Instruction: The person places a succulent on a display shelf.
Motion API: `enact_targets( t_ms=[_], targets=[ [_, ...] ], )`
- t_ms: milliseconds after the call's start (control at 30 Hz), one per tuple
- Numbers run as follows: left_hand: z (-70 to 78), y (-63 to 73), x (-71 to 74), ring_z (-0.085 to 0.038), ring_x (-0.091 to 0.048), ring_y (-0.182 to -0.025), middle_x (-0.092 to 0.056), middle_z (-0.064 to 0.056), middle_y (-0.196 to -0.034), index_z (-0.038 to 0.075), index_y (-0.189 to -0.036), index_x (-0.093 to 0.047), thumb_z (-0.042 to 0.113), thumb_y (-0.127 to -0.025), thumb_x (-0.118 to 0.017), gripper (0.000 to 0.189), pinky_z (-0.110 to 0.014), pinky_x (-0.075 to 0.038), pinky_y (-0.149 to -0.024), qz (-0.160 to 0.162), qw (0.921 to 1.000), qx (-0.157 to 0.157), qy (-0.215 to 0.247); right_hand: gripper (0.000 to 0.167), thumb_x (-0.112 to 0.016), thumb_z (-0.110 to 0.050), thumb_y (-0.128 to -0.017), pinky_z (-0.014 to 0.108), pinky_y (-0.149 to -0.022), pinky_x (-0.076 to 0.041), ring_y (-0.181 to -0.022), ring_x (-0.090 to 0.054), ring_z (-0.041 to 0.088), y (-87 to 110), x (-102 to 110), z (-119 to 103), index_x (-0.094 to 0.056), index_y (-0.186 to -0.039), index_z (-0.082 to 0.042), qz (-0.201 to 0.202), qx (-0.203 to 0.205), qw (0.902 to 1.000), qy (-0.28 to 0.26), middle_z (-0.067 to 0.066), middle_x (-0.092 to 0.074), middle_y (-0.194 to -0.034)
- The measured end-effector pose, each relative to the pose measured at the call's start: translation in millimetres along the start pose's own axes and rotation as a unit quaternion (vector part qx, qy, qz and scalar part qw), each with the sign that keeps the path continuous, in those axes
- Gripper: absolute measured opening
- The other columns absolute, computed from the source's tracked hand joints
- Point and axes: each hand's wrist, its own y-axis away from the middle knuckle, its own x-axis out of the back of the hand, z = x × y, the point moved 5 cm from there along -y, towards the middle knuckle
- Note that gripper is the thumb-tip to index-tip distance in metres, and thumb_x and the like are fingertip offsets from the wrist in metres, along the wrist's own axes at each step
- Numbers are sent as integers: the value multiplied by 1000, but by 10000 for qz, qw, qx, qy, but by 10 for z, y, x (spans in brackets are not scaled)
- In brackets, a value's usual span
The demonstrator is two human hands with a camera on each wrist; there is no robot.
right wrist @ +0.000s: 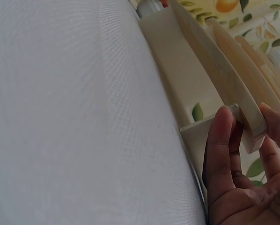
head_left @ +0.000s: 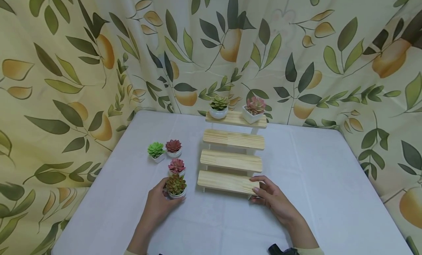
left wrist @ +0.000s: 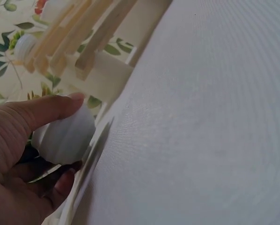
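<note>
My left hand (head_left: 156, 206) grips a small succulent with brownish-green leaves (head_left: 176, 184) by its round white pot (left wrist: 67, 136). In the left wrist view, thumb and fingers are on either side of that ribbed pot, held close over the tabletop. My right hand (head_left: 276, 203) holds the right end of the lowest step of a wooden tiered stand (head_left: 227, 182). Seen from the right wrist, the thumb lies on one face of the step (right wrist: 243, 101) and fingers curl round to the other. Right behind the held pot is a pink-red succulent (head_left: 176, 166).
A bright green succulent (head_left: 156, 150) and a dark red one (head_left: 173, 146) stand farther back, left of the stand. On the top step sit a pale green succulent (head_left: 219, 102) and a pink one (head_left: 255, 105). A leaf-patterned curtain (head_left: 204, 71) hangs behind the white-covered table (head_left: 316, 181).
</note>
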Motion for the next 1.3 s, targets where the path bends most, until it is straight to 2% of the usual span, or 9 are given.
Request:
enact_targets(
  t_ms=[133, 367, 533, 767, 933, 1100, 1167, 1300],
  targets=[
    [34, 10, 13, -28, -65, -110, -69, -12, -123, 4, -132, -63, 22, -71, -98, 73, -48, -54, -90, 62, 9999, -51, 78, 45, -66, -16, -103, 45, -89, -58, -98, -65, 30, -2, -2, 2, -48, -144, -5, 6, -7, 10000, 4, 21, -52, -127],
    [150, -27, 54, -34, -62, -120, -67, -16, -129, 2, -134, -62, 22, -72, -97, 75, -53, -51, -99, 58, 9999, -38, 89, 46, -66, -17, -103, 44, -89, -58, -98, -65, 29, 10, -11, -8, -48, -144, -5, 20, -9, 10000, 4, 21, -53, -123],
    [211, -59, 84, -29, -65, -109, -68, -13, -127, 4, -135, -62, 22, -72, -98, 74, -47, -55, -92, 84, 9999, -2, 123, 46, -65, -17, -103, 44, -89, -58, -97, -65, 29, 15, -14, -14, -47, -144, -4, -4, 5, 10000, 10, 21, -53, -124],
    [324, -97, 143, -27, -67, -98, -69, -12, -125, 6, -136, -63, 29, -73, -97, 75, -46, -56, -86, 247, 9992, -233, 195, 47, -65, -18, -104, 44, -89, -58, -98, -65, 29, 8, 2, 0, -47, -145, -4, -21, -2, 10000, 57, 23, -51, -128],
    [409, -134, 147, -26, -66, -102, -69, -9, -126, 7, -137, -63, 27, -72, -97, 76, -44, -55, -86, 221, 9987, -311, 346, 47, -66, -18, -103, 44, -89, -58, -98, -65, 30, 20, 8, -2, -47, -145, -4, 8, -15, 10000, 49, 23, -52, -126],
    [530, -177, 175, -23, -67, -102, -69, -4, -123, 8, -133, -65, 24, -72, -98, 72, -43, -56, -84, 311, 9963, -673, 430, 48, -67, -19, -103, 45, -89, -58, -98, -65, 31, 23, -1, -11, -48, -145, -4, 19, -32, 10000, 40, 23, -52, -126],
    [571, -197, 188, -23, -67, -102, -69, -5, -122, 7, -132, -65, 22, -72, -98, 70, -44, -57, -84, 353, 9953, -791, 433, 48, -67, -20, -103, 45, -89, -58, -99, -65, 31, 19, -4, -13, -48, -145, -4, 5, -22, 10000, 26, 23, -52, -127],
    [629, -237, 201, -24, -67, -102, -69, -7, -121, 6, -131, -65, 22, -72, -98, 69, -47, -57, -84, 356, 9949, -837, 428, 47, -66, -19, -104, 45, -89, -58, -100, -65, 31, 13, -5, -7, -47, -145, -4, -59, 26, 10000, -4, 23, -51, -129]
  ],
)
